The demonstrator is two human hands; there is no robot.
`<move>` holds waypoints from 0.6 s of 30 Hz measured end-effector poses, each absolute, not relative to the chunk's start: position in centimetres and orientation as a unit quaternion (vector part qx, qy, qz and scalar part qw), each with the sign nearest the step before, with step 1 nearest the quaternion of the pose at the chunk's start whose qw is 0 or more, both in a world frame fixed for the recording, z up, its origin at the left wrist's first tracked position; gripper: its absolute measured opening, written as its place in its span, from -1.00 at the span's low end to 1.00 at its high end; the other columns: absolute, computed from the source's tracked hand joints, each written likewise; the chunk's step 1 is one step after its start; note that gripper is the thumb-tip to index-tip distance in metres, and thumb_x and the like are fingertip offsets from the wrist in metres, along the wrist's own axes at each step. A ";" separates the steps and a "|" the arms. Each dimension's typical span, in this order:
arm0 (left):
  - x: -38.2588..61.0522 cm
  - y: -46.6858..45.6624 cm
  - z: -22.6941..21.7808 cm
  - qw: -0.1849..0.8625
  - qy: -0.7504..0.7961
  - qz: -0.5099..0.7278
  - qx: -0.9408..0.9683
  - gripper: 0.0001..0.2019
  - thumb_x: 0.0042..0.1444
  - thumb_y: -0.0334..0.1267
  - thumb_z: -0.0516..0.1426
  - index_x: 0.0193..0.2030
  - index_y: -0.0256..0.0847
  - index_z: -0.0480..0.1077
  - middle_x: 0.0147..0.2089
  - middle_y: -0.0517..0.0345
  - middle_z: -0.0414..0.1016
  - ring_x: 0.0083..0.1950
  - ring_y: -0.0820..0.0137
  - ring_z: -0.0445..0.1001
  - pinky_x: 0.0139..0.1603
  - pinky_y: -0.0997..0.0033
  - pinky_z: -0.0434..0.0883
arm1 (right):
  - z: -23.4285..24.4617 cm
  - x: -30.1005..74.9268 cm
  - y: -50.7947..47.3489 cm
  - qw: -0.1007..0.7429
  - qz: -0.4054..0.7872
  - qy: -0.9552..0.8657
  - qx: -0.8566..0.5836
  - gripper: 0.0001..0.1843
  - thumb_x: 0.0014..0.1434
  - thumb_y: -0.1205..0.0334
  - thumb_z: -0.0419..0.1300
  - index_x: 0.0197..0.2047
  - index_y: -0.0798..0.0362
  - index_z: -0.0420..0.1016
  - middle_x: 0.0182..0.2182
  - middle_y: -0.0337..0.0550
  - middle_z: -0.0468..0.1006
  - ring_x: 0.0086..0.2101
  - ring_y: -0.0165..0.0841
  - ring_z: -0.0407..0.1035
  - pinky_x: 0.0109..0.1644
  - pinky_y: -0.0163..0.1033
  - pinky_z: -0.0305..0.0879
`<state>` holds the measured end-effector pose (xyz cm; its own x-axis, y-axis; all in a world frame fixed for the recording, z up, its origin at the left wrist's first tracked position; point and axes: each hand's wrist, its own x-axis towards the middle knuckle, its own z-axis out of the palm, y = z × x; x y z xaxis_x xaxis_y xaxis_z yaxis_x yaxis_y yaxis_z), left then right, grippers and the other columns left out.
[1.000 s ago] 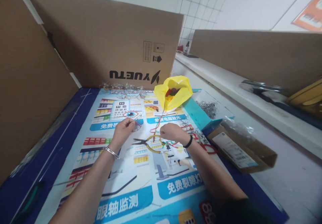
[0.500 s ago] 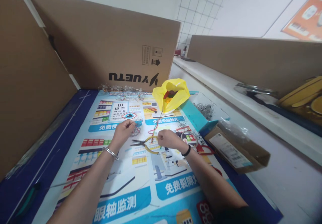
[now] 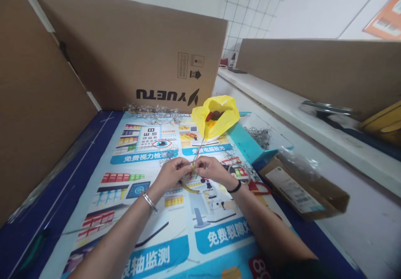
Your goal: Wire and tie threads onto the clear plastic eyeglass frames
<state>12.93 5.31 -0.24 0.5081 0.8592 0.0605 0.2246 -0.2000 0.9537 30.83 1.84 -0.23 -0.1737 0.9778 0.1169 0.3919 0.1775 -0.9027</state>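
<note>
My left hand (image 3: 173,173) and my right hand (image 3: 213,170) meet fingertip to fingertip over the middle of the printed sheet. Both are closed in a pinch on thin coloured wires (image 3: 196,155), red and green strands among them. The exact grip is hidden between the fingers. Loose ends trail just below the fingertips. Beneath my hands lie pliers with yellow handles (image 3: 190,188); their jaws are covered by my left hand. Beyond the hands stands an open yellow bag (image 3: 224,122) with red and orange-yellow items inside, and a dark strand runs down in front of it.
To the right are a roll of clear tape or ring (image 3: 239,172), red-handled scissors (image 3: 260,188), a blue box (image 3: 242,143) with silvery wire scraps (image 3: 258,137), and a cardboard box (image 3: 300,187). More tangled wire (image 3: 153,108) lies along the tall cardboard panel (image 3: 125,49) behind.
My left hand has moved right, from beside the plier jaws, to meet my right hand at the wires. The right hand has shifted slightly; the pliers are now partly covered.
</note>
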 end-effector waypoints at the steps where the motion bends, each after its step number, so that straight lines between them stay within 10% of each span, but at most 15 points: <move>1: 13.0 5.3 -0.4 0.505 0.384 0.314 0.707 -0.79 -0.03 -0.13 0.13 -0.39 -0.26 0.40 -0.46 0.20 0.38 -0.45 0.48 0.29 -0.46 0.54 0.24 | -0.3 30.7 1.8 0.382 0.381 -0.666 -0.515 -0.94 -0.06 0.28 0.12 -0.49 0.09 0.36 -0.54 -0.27 0.38 -0.53 -0.50 0.24 -0.47 -0.40 0.18; 18: 12.4 5.0 -0.5 0.518 0.317 0.195 0.770 -0.88 -0.06 -0.28 0.05 -0.56 -0.24 0.27 -0.56 0.30 0.26 -0.52 0.53 0.19 -0.51 0.56 0.14 | 0.0 30.6 1.6 0.439 0.425 -0.598 -0.519 -0.93 -0.11 0.28 0.10 -0.51 0.07 0.26 -0.57 -0.30 0.35 -0.56 -0.52 0.20 -0.49 -0.40 0.15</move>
<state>12.39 5.01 -0.47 0.7227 0.6906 -0.0294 0.2871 -0.2612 0.9216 30.63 1.65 -0.01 -0.0773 0.9935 0.0840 0.2482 0.1007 -0.9635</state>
